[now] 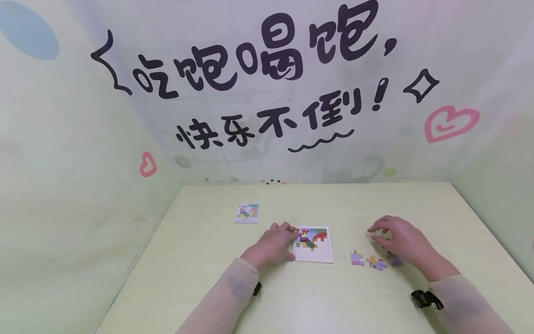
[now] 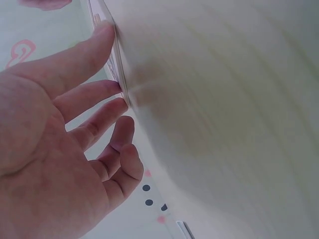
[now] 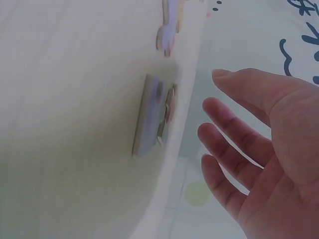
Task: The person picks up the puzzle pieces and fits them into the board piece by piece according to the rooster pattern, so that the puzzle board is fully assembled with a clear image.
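Note:
A square white puzzle tray (image 1: 325, 254) lies on the table, its upper part filled with pieces of a rooster picture. My left hand (image 1: 273, 246) rests along the tray's left side; in the left wrist view the thumb (image 2: 103, 37) and first fingers touch its edge, the other fingers bending loosely. To the right of the tray lie several loose puzzle pieces, among them a purple one (image 1: 357, 259) and an orange-and-purple one (image 1: 377, 263). My right hand (image 1: 402, 239) hovers just beyond and above them, fingers apart and holding nothing. A purple piece (image 3: 146, 117) lies near it, another piece against it.
A small picture card (image 1: 247, 213) with a similar rooster lies at the back left of the pale table (image 1: 200, 269). Behind the table rises a white wall hanging (image 1: 233, 28) with large dark lettering, and light panels stand on both sides.

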### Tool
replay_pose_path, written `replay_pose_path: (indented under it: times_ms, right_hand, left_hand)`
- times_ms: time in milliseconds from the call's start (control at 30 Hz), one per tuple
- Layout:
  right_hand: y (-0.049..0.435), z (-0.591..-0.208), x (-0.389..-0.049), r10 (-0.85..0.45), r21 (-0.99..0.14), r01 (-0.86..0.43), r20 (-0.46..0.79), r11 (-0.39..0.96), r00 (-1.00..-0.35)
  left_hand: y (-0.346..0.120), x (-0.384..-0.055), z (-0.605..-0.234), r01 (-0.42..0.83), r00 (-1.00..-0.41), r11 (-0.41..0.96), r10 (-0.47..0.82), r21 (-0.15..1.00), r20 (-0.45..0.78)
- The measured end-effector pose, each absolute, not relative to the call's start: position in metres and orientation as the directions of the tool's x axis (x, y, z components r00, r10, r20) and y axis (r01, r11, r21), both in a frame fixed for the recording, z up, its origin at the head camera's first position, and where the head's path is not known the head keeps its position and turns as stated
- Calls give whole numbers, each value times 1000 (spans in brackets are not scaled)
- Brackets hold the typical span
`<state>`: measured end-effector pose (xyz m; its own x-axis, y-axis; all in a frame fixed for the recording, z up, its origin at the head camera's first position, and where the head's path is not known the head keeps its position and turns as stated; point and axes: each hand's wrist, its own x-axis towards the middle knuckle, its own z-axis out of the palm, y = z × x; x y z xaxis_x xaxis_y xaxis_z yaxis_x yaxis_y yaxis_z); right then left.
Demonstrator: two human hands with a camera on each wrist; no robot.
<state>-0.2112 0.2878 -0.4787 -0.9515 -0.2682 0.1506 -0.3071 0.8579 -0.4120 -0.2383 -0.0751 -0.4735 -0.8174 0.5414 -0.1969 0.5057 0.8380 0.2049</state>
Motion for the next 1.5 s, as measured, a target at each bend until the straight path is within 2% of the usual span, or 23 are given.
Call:
replay_pose_path:
  times_ms: [467,733,1033,1500]
  right_hand:
    - [307,-476,-205,-248,-378,-287,149,880,-957]
    - [320,-475,-207,-279,-369,-303,117,879,-953]
    - [325,-478,-206,-280,-414,-271,41,869,-959]
    - [325,-480,-204,-293,-425,-281,39,861,-955]
  left_hand:
    - [-75,-237,-474,510,-819,841,539,182,-194]
    - [-74,-239,-475,517,-818,840,542,167,-194]
    - [-74,-238,-476,504,-821,846,532,175,-207]
    - [-74,-237,-474,518,-817,840,542,162,-198]
